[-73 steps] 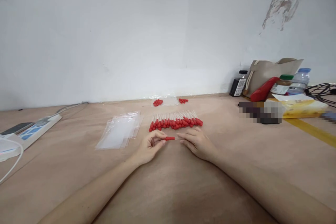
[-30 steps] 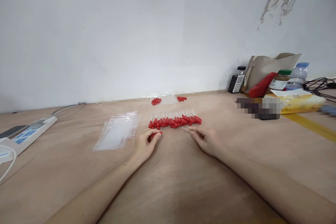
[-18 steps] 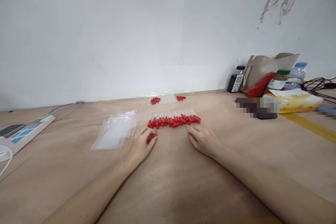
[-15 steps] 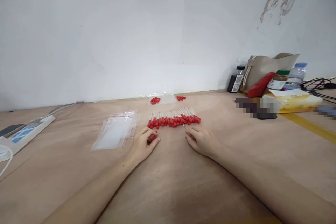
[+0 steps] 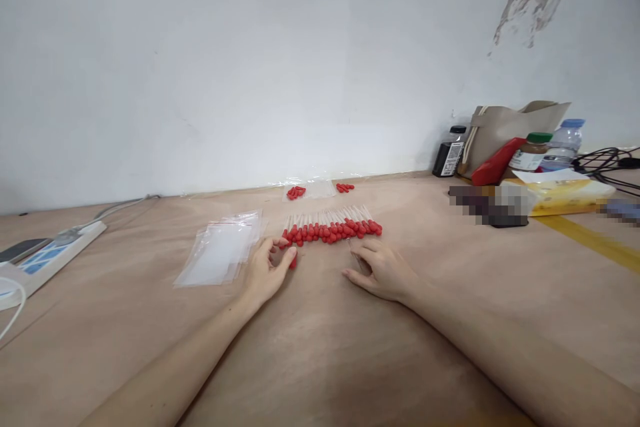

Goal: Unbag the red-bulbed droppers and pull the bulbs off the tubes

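Note:
A row of clear droppers with red bulbs [image 5: 330,232] lies side by side, bulbs toward me and thin stems pointing at the wall. My left hand [image 5: 265,270] is at the row's left end, thumb and index finger apart. Its fingertips are by the end bulbs. One loose red bulb [image 5: 293,261] shows just beside the thumb tip. On the right, my right hand [image 5: 383,270] rests below the row, thumb stretched away from the curved fingers. Thin clear tubes [image 5: 363,259] show in its loose grip, partly hidden by the fingers.
Clear plastic bags [image 5: 220,250] lie left of my left hand. By the wall are a clear bag [image 5: 320,189] and two red-bulb clusters [image 5: 296,193]. A power strip [image 5: 55,253] is far left. At right stand a dark bottle [image 5: 449,157], a grey bag [image 5: 505,127] and a yellow pack [image 5: 565,197].
My left thumb and index finger have spread apart, and the red bulbs once between them show beside the thumb. My right thumb has moved left, away from the fingers. The row has barely changed.

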{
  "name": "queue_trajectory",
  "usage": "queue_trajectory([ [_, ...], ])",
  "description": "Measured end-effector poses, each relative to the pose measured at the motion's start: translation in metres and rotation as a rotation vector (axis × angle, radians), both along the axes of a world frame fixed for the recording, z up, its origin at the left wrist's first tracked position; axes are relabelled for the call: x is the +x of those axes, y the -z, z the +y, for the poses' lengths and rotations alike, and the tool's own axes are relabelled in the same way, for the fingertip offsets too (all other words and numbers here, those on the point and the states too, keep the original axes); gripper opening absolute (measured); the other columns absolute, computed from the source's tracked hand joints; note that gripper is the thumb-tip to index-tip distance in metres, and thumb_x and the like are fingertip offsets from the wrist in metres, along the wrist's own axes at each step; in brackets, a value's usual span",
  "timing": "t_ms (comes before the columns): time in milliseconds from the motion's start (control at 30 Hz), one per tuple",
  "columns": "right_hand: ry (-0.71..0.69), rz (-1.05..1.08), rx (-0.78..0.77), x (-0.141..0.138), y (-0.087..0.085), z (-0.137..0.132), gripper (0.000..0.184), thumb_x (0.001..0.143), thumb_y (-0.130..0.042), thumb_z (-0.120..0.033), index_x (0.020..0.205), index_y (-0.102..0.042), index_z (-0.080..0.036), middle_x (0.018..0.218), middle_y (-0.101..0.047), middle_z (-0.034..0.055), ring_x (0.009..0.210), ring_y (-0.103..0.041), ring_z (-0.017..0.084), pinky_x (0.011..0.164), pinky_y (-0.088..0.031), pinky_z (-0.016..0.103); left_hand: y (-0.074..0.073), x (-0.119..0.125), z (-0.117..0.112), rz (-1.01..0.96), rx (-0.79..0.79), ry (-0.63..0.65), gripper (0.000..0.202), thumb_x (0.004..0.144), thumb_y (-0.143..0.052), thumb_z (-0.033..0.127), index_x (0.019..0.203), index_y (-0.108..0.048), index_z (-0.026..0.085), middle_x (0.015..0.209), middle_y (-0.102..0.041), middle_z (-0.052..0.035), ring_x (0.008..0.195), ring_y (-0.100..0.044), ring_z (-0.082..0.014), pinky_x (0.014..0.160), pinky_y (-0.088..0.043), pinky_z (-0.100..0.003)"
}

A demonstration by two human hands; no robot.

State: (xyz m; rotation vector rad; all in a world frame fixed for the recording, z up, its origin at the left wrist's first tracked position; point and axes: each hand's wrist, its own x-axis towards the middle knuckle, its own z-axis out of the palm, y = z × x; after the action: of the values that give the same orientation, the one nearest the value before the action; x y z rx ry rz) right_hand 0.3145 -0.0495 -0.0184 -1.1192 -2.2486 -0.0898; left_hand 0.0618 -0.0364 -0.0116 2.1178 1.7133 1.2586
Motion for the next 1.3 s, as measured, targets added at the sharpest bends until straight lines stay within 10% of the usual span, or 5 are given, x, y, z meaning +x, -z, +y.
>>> queue_trajectory([
  [433, 0.189, 0.479, -0.086, 0.01, 0.006, 0.014, 0.042, 0.088, -0.029, -0.041, 0.065, -0.055, -0.018, 0.06, -0.054, 0.0021, 0.058, -0.05, 0.014, 0.055, -0.037, 0.024, -0.023, 0.008, 0.057, 0.261, -0.01, -0.117, 0.032, 0.068, -0.054, 0.05, 0.058, -0.054, 0.019, 0.073, -0.053, -0.0062, 0.082, -0.051, -0.0245, 0.077, -0.04, -0.036],
  [767, 0.208, 0.515, -0.079, 0.01, 0.008, 0.013, 0.031, 0.085, -0.036, -0.038, 0.083, -0.058, -0.017, 0.073, -0.058, 0.0041, 0.065, -0.052, 0.015, 0.062, -0.042, 0.026, -0.028, 0.009, 0.05, 0.203, 0.096, -0.19, 0.022, 0.075, -0.048, 0.034, 0.06, -0.053, 0.019, 0.071, -0.056, -0.0062, 0.083, -0.052, -0.0234, 0.077, -0.039, -0.035],
  [1000, 0.096, 0.405, 0.186, 0.011, 0.003, 0.007, 0.056, 0.074, -0.055, -0.043, 0.122, -0.041, -0.018, 0.118, -0.043, 0.0129, 0.109, -0.043, 0.023, 0.09, -0.038, 0.037, -0.025, 0.014, -0.006, 0.323, 0.151, 0.282, 0.017, 0.083, -0.045, 0.032, 0.079, -0.054, 0.018, 0.076, -0.058, -0.0021, 0.075, -0.052, -0.0163, 0.071, -0.039, -0.03],
  [1300, -0.036, 0.027, 0.289, 0.007, -0.003, -0.001, 0.02, 0.085, -0.046, -0.029, 0.095, -0.064, -0.025, 0.069, -0.064, 0.0002, 0.07, -0.053, 0.012, 0.085, -0.03, 0.035, -0.002, 0.042, -0.014, 0.313, 0.331, 0.439, 0.011, 0.082, -0.05, 0.027, 0.079, -0.053, 0.017, 0.077, -0.06, -0.0025, 0.075, -0.05, -0.0155, 0.071, -0.036, -0.031],
])
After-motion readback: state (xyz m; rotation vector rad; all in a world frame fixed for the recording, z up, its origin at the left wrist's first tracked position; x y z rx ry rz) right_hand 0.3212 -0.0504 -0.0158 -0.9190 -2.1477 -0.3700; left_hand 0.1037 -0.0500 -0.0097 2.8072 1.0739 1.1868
